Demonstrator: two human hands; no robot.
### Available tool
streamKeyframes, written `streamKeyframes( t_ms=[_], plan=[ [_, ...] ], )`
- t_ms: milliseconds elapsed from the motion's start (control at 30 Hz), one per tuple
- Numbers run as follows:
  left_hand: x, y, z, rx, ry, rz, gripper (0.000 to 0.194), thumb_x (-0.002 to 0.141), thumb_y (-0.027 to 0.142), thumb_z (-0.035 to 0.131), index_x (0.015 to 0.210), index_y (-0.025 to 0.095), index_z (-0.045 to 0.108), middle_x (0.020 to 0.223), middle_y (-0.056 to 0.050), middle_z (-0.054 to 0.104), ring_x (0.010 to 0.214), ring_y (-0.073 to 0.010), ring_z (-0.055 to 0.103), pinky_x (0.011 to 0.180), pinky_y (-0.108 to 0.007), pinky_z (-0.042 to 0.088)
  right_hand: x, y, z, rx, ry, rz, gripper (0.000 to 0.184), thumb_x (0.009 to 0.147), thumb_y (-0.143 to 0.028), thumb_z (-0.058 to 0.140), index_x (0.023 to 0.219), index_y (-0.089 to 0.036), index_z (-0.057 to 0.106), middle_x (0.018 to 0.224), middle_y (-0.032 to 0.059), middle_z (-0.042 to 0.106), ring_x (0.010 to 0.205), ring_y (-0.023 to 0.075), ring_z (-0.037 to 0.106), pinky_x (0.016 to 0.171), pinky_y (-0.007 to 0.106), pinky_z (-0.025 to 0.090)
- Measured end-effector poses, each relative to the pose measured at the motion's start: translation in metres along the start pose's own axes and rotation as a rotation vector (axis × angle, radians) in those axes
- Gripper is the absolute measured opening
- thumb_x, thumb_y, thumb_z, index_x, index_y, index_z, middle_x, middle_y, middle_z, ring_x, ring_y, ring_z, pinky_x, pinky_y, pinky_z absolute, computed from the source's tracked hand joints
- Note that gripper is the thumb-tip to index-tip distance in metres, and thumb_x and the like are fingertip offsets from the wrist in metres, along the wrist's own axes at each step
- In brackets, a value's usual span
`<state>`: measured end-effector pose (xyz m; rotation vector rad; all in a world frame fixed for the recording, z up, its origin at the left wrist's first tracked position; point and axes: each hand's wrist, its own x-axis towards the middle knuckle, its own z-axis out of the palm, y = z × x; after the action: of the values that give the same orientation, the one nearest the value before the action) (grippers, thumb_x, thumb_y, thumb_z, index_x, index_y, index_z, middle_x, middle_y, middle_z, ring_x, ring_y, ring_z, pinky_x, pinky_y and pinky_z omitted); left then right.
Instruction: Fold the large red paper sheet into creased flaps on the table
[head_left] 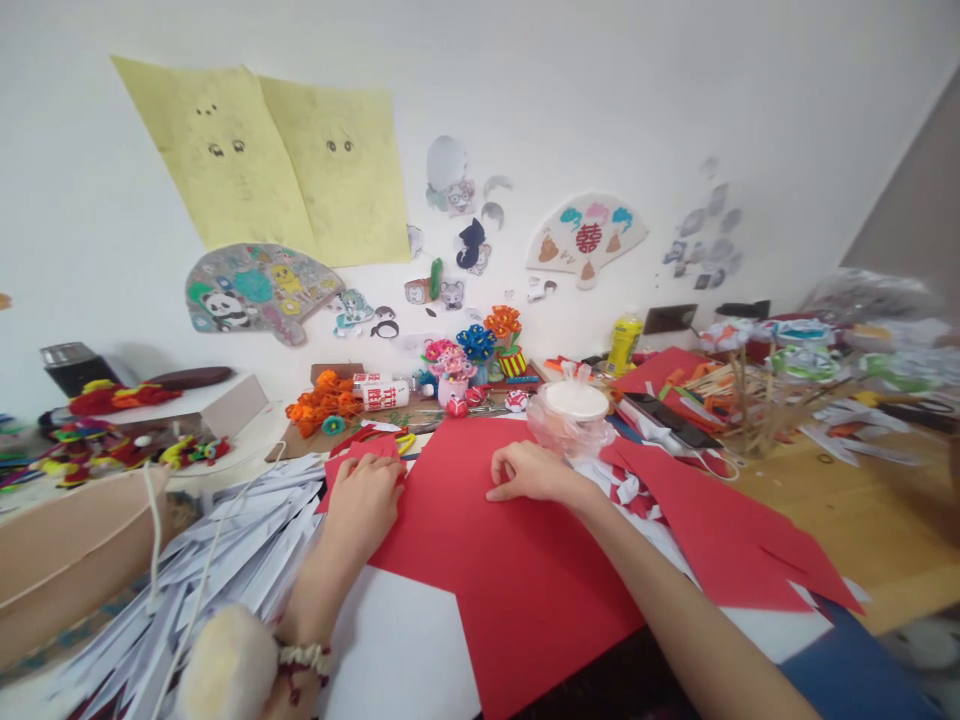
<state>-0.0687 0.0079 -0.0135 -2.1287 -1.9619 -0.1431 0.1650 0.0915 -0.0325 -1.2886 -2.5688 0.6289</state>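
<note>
My left hand (pixel 369 500) rests palm down at the left edge of the large red paper, its fingers bent over small red paper pieces (pixel 373 446). Those fingers look laid on the pieces, not wrapped round them; the thumb side is partly hidden. Over the middle of the large red paper (pixel 480 540) is my right hand (pixel 531 472), thumb and forefinger curled with a gap between them and nothing visible inside. White paper (pixel 405 640) shows under the red sheet. Yellow-handled scissors (pixel 406 443) lie just beyond my left hand.
White paper strips (pixel 247 530) are heaped on the left. More red sheets (pixel 735 530) lie at right, near a phone (pixel 667 420). A plastic-wrapped white tub (pixel 576 402), craft flowers (pixel 446 360) and a yellow bottle (pixel 624 345) stand behind, before the wall.
</note>
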Motion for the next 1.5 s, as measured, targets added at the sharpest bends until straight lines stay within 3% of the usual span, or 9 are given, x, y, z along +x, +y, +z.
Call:
streamKeyframes(
  t_ms=[267, 400, 500, 700, 800, 933, 1133, 1333, 1500],
  plan=[
    [-0.001, 0.023, 0.001, 0.081, 0.035, -0.074, 0.026, 0.083, 0.032, 0.046, 0.094, 0.016, 0.062, 0.099, -0.012, 0.063, 0.096, -0.0277, 0.054, 0.076, -0.038, 0.036, -0.001, 0.0, -0.003, -0.017, -0.067, -0.022, 0.025, 0.068, -0.044, 0.068, 0.075, -0.021, 0.064, 0.077, -0.0009, 0.066, 0.07, 0.014, 0.058, 0.053, 0.022, 0.03],
    [-0.002, 0.016, -0.002, 0.072, 0.015, -0.024, 0.023, 0.083, 0.019, 0.043, 0.095, 0.018, 0.063, 0.098, -0.01, 0.064, 0.096, -0.026, 0.055, 0.082, -0.041, 0.034, -0.002, 0.0, -0.003, -0.021, -0.081, -0.039, 0.019, 0.069, -0.038, 0.069, 0.075, -0.021, 0.063, 0.074, -0.0019, 0.064, 0.068, 0.0131, 0.057, 0.052, 0.021, 0.029],
    [-0.004, 0.022, -0.01, 0.024, 0.016, 0.097, 0.025, 0.083, 0.012, 0.04, 0.088, 0.019, 0.064, 0.092, -0.008, 0.067, 0.094, -0.0236, 0.056, 0.091, -0.044, 0.028, -0.004, 0.0, -0.004, -0.037, -0.081, -0.035, 0.016, 0.068, -0.035, 0.069, 0.074, -0.022, 0.063, 0.075, -0.002, 0.063, 0.069, 0.013, 0.055, 0.052, 0.021, 0.027],
    [-0.019, 0.067, -0.026, -0.389, -0.138, 0.514, 0.034, 0.077, 0.043, 0.059, 0.105, 0.026, 0.059, 0.105, -0.002, 0.066, 0.1, -0.0196, 0.056, 0.093, -0.035, 0.033, -0.009, 0.005, -0.005, -0.01, -0.13, -0.065, 0.014, 0.066, -0.029, 0.07, 0.074, -0.02, 0.062, 0.065, -0.004, 0.056, 0.059, 0.0101, 0.048, 0.049, 0.02, 0.025],
    [-0.036, 0.086, -0.027, -0.42, -0.189, 0.574, 0.062, 0.066, 0.06, 0.06, 0.117, 0.025, 0.053, 0.12, -0.006, 0.059, 0.111, -0.024, 0.051, 0.099, -0.039, 0.03, -0.011, 0.012, -0.004, 0.033, -0.174, -0.087, 0.014, 0.065, -0.027, 0.071, 0.073, -0.019, 0.062, 0.059, -0.0053, 0.053, 0.054, 0.0084, 0.044, 0.047, 0.02, 0.024],
    [-0.06, 0.097, -0.018, -0.267, -0.236, 0.61, 0.067, 0.074, 0.06, 0.053, 0.127, 0.018, 0.046, 0.135, -0.015, 0.045, 0.121, -0.0309, 0.043, 0.098, -0.046, 0.032, -0.009, 0.019, -0.001, 0.108, -0.186, -0.104, 0.013, 0.063, -0.025, 0.071, 0.07, -0.017, 0.062, 0.053, -0.006, 0.049, 0.05, 0.0075, 0.043, 0.045, 0.019, 0.024],
    [-0.079, 0.104, -0.002, -0.186, 0.0, 0.604, 0.052, 0.067, 0.055, 0.064, 0.105, 0.021, 0.058, 0.116, -0.009, 0.063, 0.102, -0.0251, 0.06, 0.09, -0.041, 0.04, -0.021, 0.015, -0.008, 0.357, -0.063, -0.138, 0.019, 0.076, -0.032, 0.059, 0.077, -0.013, 0.063, 0.055, -0.0027, 0.051, 0.052, 0.0095, 0.045, 0.047, 0.019, 0.03],
    [-0.089, 0.103, -0.004, -0.198, 0.201, 0.584, 0.013, 0.08, 0.019, 0.056, 0.092, 0.02, 0.059, 0.098, -0.005, 0.069, 0.085, -0.0191, 0.064, 0.084, -0.036, 0.041, -0.065, 0.003, -0.032, 0.555, 0.096, -0.117, 0.033, 0.081, -0.045, 0.051, 0.085, -0.014, 0.061, 0.063, 0.0009, 0.057, 0.059, 0.0131, 0.053, 0.056, 0.023, 0.04],
    [-0.098, 0.098, -0.004, -0.285, 0.413, 0.273, 0.022, 0.083, 0.011, 0.041, 0.071, 0.02, 0.056, 0.061, 0.001, 0.065, 0.058, -0.017, 0.061, 0.084, -0.045, 0.035, -0.088, 0.006, -0.042, 0.567, 0.165, -0.083, 0.029, 0.082, -0.042, 0.051, 0.084, -0.015, 0.06, 0.066, 0.002, 0.06, 0.061, 0.0139, 0.057, 0.06, 0.025, 0.044]
  ],
)
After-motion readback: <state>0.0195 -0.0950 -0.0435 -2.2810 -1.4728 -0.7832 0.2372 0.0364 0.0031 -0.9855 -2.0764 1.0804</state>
